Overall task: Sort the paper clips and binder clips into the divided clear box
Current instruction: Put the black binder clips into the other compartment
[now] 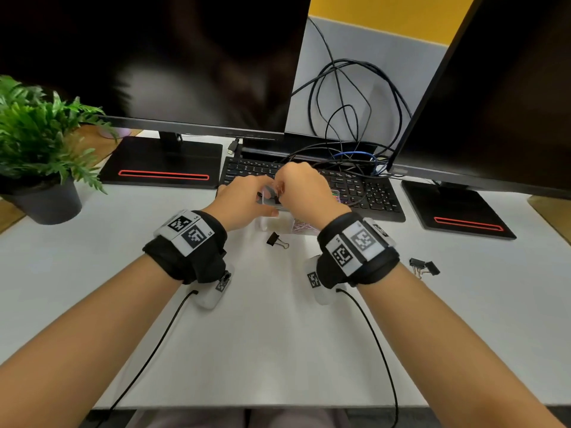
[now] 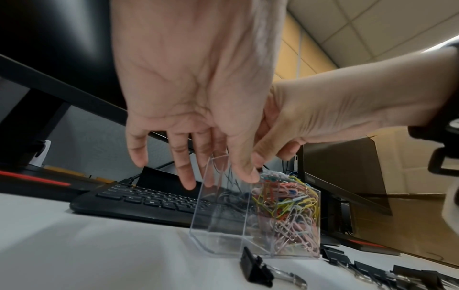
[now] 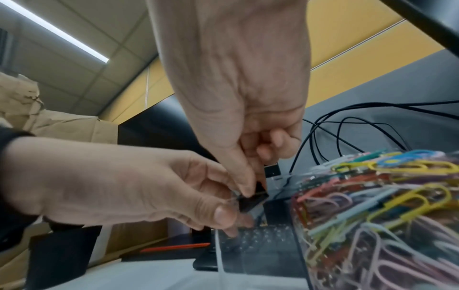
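Note:
The divided clear box (image 1: 275,222) stands on the white desk in front of the keyboard. Its right compartment (image 2: 285,212) is packed with coloured paper clips (image 3: 385,206); the left compartment (image 2: 218,225) looks nearly bare. My right hand (image 1: 287,186) pinches a black binder clip (image 3: 253,200) between thumb and forefinger, just above the left compartment's rim. My left hand (image 2: 223,172) holds the box's top edge, thumb in front and fingers behind the wall. In the head view both hands hide most of the box.
One loose binder clip (image 1: 276,240) lies just in front of the box. Several more (image 1: 425,267) lie to the right of my right wrist. A black keyboard (image 1: 355,189), two monitors, tangled cables (image 1: 349,118) and a potted plant (image 1: 40,143) ring the desk.

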